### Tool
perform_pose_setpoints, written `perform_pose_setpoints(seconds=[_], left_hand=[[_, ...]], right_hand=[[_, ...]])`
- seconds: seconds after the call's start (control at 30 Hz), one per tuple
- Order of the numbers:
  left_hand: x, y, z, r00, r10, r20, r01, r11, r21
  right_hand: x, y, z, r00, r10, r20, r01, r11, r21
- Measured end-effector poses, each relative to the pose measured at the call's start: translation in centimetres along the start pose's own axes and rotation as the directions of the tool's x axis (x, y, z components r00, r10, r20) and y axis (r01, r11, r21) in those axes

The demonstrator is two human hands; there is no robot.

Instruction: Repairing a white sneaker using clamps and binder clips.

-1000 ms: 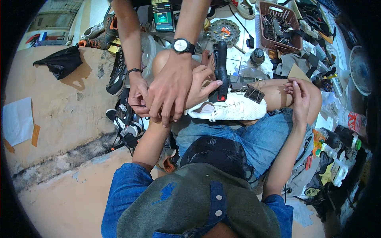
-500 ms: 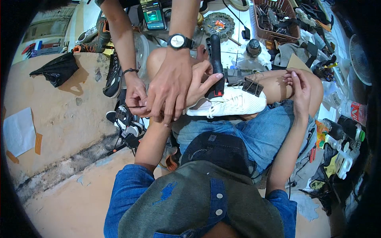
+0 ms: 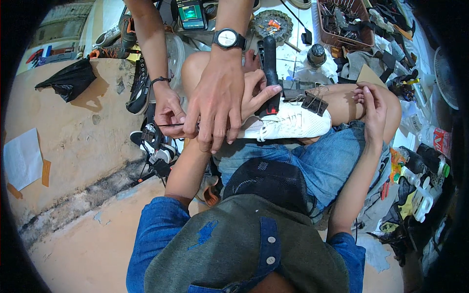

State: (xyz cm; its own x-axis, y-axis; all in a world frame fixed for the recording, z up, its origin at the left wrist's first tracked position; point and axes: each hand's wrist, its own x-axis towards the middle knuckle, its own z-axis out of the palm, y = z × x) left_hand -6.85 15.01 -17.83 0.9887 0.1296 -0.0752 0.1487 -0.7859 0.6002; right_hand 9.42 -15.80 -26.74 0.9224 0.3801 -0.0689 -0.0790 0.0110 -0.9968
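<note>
A white lace-up shoe (image 3: 295, 122) lies sideways on my lap. A black clamp (image 3: 270, 73) stands on it, and a black binder clip (image 3: 315, 103) grips its far edge. Beside the clamp is my left hand (image 3: 258, 93), thumb stretched across the handle and fingers loosely bent. Another person's watch-wearing hand (image 3: 215, 110) lies over my left wrist. That person's other hand (image 3: 170, 110) pinches a thin black strap (image 3: 171, 125) there. My right hand (image 3: 373, 110) rests palm-inward by my right knee, fingers loosely apart, near a tan card piece (image 3: 370, 75); contact is unclear.
Beyond my legs are a phone (image 3: 191, 14), a round ashtray-like dish (image 3: 273, 25), a dark jar (image 3: 316, 55) and a brown basket of tools (image 3: 344, 24). Several shoes lie at left near a ledge with a black bag (image 3: 68, 80). Bottles and a fan (image 3: 445, 78) stand at right.
The view has shifted slightly. The other person's watch-wearing hand has moved a little away and right along my wrist. My hands and the shoe keep nearly the same positions.
</note>
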Motion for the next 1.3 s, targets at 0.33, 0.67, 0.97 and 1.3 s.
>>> perform_pose_setpoints(seconds=[0.33, 0.67, 0.97, 1.3], left_hand=[[0.2, 2.0, -1.2, 0.957, 0.024, 0.289, 0.162, 0.782, -0.602], [3.1, 6.2, -3.8, 0.867, 0.494, -0.067, 0.027, -0.18, -0.983], [1.8, 12.0, -5.9, 0.689, 0.717, 0.107, -0.453, 0.541, -0.709], [-1.0, 11.7, 0.4, 0.535, 0.755, 0.38, -0.845, 0.472, 0.253]], right_hand=[[0.0, -0.1, 0.0, 1.0, 0.003, 0.007, -0.003, 1.0, -0.012], [0.3, -0.3, 0.1, 1.0, -0.02, 0.009, 0.021, 0.999, -0.045], [-3.3, -4.6, 5.0, 0.984, -0.129, 0.122, 0.112, 0.984, 0.139], [-2.6, -15.5, 11.9, 0.701, -0.349, 0.622, 0.402, 0.914, 0.06]])
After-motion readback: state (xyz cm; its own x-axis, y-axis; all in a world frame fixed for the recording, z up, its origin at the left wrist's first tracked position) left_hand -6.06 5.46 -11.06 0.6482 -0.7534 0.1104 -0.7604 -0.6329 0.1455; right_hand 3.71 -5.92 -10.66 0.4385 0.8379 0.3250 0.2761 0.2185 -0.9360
